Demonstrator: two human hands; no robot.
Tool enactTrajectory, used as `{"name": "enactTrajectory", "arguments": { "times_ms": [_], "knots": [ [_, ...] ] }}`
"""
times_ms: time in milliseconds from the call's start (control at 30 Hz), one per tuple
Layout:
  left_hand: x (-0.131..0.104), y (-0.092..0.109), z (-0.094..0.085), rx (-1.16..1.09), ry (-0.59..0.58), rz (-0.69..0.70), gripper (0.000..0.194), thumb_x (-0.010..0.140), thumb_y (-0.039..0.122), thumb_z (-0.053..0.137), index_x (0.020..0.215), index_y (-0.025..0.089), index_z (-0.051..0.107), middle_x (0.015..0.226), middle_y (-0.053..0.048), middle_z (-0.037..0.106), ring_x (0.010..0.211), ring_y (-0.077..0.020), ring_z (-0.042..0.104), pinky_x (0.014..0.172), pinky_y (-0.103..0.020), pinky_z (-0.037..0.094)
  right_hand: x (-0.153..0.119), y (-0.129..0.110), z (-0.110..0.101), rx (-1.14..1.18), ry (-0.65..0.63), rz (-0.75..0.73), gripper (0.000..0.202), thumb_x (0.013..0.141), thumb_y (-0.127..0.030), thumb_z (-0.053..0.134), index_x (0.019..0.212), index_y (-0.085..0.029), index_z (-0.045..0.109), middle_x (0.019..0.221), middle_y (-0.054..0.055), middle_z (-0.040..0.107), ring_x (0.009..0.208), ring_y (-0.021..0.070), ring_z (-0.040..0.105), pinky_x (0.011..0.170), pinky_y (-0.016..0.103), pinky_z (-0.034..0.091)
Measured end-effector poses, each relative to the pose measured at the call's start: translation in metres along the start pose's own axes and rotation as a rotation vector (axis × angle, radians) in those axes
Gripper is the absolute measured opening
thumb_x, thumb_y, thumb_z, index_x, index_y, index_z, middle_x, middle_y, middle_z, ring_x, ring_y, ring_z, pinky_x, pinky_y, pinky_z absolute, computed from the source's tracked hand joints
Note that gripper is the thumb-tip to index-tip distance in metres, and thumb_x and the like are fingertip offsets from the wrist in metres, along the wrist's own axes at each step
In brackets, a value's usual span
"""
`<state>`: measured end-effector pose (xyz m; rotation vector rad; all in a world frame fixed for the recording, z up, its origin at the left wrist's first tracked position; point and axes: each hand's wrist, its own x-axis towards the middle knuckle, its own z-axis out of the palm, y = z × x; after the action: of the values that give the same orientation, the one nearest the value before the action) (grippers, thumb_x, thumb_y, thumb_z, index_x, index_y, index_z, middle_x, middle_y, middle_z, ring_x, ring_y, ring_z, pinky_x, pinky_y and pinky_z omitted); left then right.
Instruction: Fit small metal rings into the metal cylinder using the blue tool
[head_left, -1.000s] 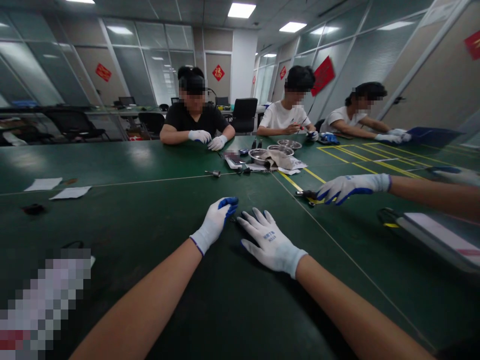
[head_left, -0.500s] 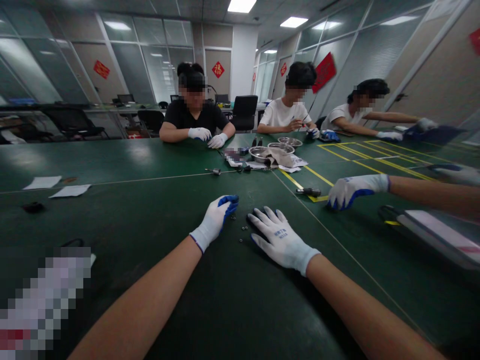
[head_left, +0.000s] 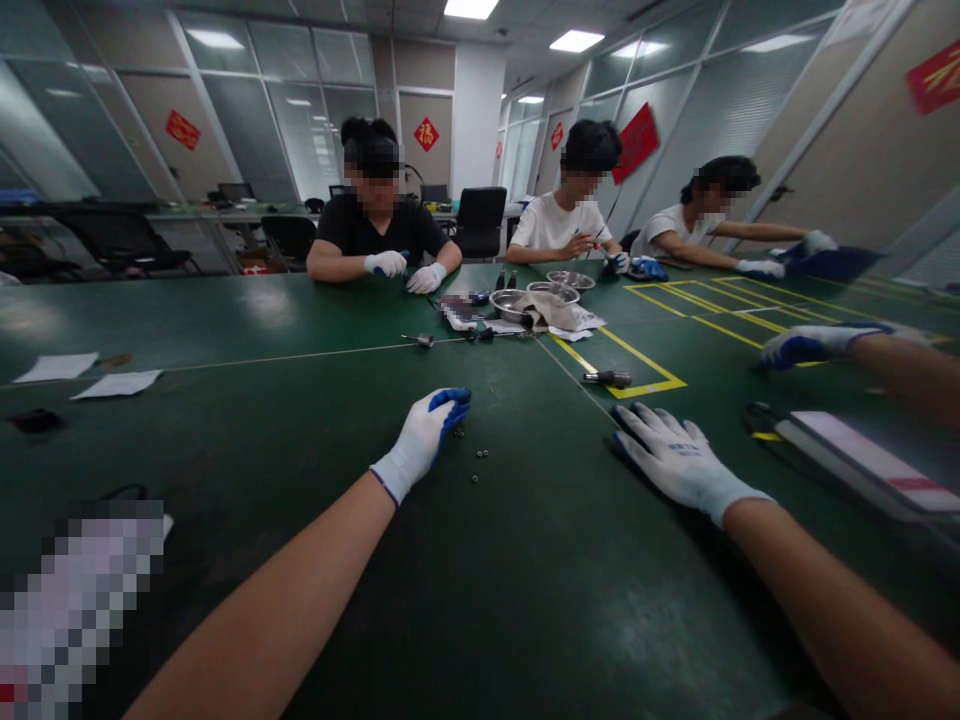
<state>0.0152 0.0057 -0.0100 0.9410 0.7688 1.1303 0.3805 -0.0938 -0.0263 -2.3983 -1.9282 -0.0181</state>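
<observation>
My left hand, in a white glove with blue palm coating, rests on the green table, its fingers curled and pressed together. Whatever they may hold is hidden. Several small metal nuts lie just to its right, the farthest close under its fingertips. My right hand, gloved alike, is palm down over the table at right, fingers stretched out and holding nothing. Just beyond its fingertips lies a dark cylindrical tool with a metal tip, apart from the hand.
Metal bowls with a cloth stand farther back. A small motor-like part lies left of them. Several co-workers sit across; another person's gloved hand reaches in from the right above a long white-topped case. Paper sheets lie left.
My right hand has moved right, away from the nuts and towards the dark tool. My left hand stays beside the nuts. The neighbour's gloved hand has drawn back to the right.
</observation>
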Motion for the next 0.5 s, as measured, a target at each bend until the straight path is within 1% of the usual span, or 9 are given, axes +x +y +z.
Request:
{"name": "enactTrajectory", "arguments": {
  "times_ms": [133,233,300,367,400,433,500],
  "knots": [
    [0.0,-0.002,-0.001,0.058,-0.004,0.037,0.018,0.078,0.017,0.075,0.095,0.016,0.078,0.113,-0.013,0.078,0.115,-0.0284,0.071,0.116,-0.05,0.046,0.011,0.041,0.002,-0.01,0.047,0.157,0.073,0.099,-0.062,0.027,0.154,-0.019,0.051,0.16,0.02,0.047,0.148,0.0417,0.042,0.117,0.064,0.033],
    [0.0,-0.002,0.0,0.208,-0.009,0.073,0.02,0.078,0.018,0.075,0.098,0.018,0.079,0.112,-0.011,0.079,0.113,-0.0282,0.07,0.115,-0.049,0.045,0.015,0.054,-0.003,-0.01,0.083,0.246,0.074,0.098,-0.059,0.032,0.149,-0.011,0.056,0.154,0.025,0.051,0.143,0.0441,0.045,0.114,0.061,0.037],
    [-0.003,-0.002,0.004,0.379,0.007,0.09,0.021,0.08,0.018,0.073,0.1,0.02,0.08,0.108,-0.01,0.079,0.11,-0.0287,0.07,0.114,-0.049,0.046,0.017,0.051,-0.01,-0.034,0.194,0.241,0.07,0.098,-0.056,0.037,0.146,-0.01,0.057,0.152,0.027,0.052,0.141,0.0456,0.045,0.112,0.06,0.038],
    [-0.009,0.001,0.009,0.58,0.026,0.14,0.023,0.082,0.017,0.071,0.102,0.021,0.08,0.109,-0.01,0.078,0.11,-0.0296,0.07,0.114,-0.049,0.046,0.021,0.038,-0.016,-0.063,0.339,0.182,0.065,0.097,-0.052,0.041,0.144,-0.011,0.058,0.15,0.026,0.052,0.137,0.046,0.045,0.11,0.061,0.038],
    [-0.013,0.003,0.011,0.688,0.02,0.185,0.024,0.083,0.017,0.07,0.104,0.021,0.079,0.112,-0.01,0.077,0.113,-0.0299,0.069,0.114,-0.048,0.046,0.025,0.029,-0.018,-0.07,0.391,0.157,0.063,0.097,-0.051,0.043,0.143,-0.011,0.058,0.148,0.026,0.052,0.134,0.0457,0.046,0.109,0.06,0.038],
    [-0.017,0.005,0.013,0.806,0.001,0.237,0.026,0.084,0.016,0.068,0.107,0.021,0.079,0.117,-0.011,0.075,0.116,-0.0301,0.067,0.116,-0.047,0.045,0.031,0.019,-0.019,-0.07,0.418,0.15,0.061,0.096,-0.05,0.044,0.142,-0.012,0.058,0.146,0.025,0.053,0.131,0.0454,0.047,0.106,0.06,0.039],
    [-0.026,0.012,0.014,1.08,-0.053,0.33,0.031,0.085,0.016,0.066,0.113,0.021,0.077,0.125,-0.011,0.071,0.123,-0.031,0.062,0.116,-0.048,0.044,0.046,0.001,-0.019,-0.052,0.409,0.21,0.062,0.096,-0.053,0.045,0.14,-0.012,0.059,0.14,0.025,0.054,0.125,0.045,0.049,0.101,0.059,0.042]
  ]
}}
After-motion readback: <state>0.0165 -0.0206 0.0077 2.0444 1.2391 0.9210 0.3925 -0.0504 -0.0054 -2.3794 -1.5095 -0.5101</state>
